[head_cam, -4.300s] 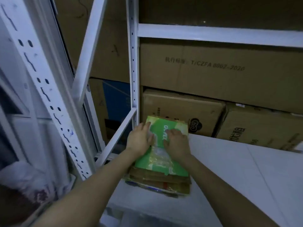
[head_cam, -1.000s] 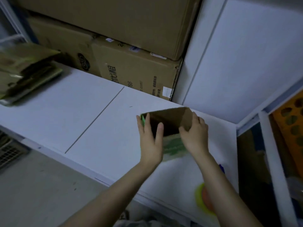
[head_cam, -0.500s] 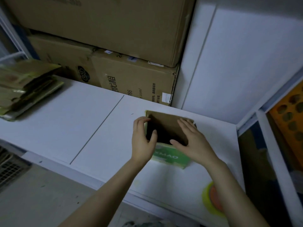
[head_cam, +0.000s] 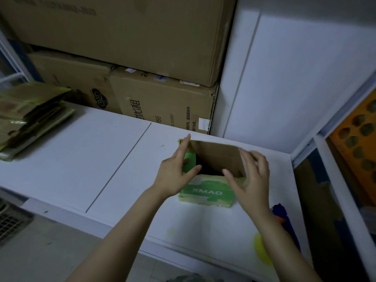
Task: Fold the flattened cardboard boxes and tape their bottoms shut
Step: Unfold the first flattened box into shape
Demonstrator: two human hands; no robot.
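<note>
- Step in hand, by judgement: squaring up one green box (head_cam: 205, 192), opened from flat into its shape; no taping under way.
- Green box upright on the white table (head_cam: 81, 159), toward the right end, mouth upward, brown inside visible, "XMAO" printed on the near wall.
- Underside hidden, so not possible to say whether closed or taped.
- Left hand (head_cam: 175, 171) at the left side of the box: fingers straight and pressed together along a green flap, thumb set apart toward the near left corner.
- Right hand (head_cam: 252, 176) at the right wall: fingers a little spread and lightly bent, blurred, thumb reaching to the near rim; real contact with the cardboard impossible to tell.
- Stack of flattened boxes (head_cam: 30, 115) at the far left of the table, well apart from both hands.
- Big brown cartons (head_cam: 162, 102) behind, at the back of the table.
- Yellow-green round thing (head_cam: 262, 249) near the front edge, partly behind the right forearm, possibly the tape roll; too hidden to be sure.
- Next move, probably: corners pushed square first, then the bottom flaps folded in, short ones before long ones; otherwise a crooked seam.
- After that, one hand needed to press the flaps flat and the other free for the tape.
</note>
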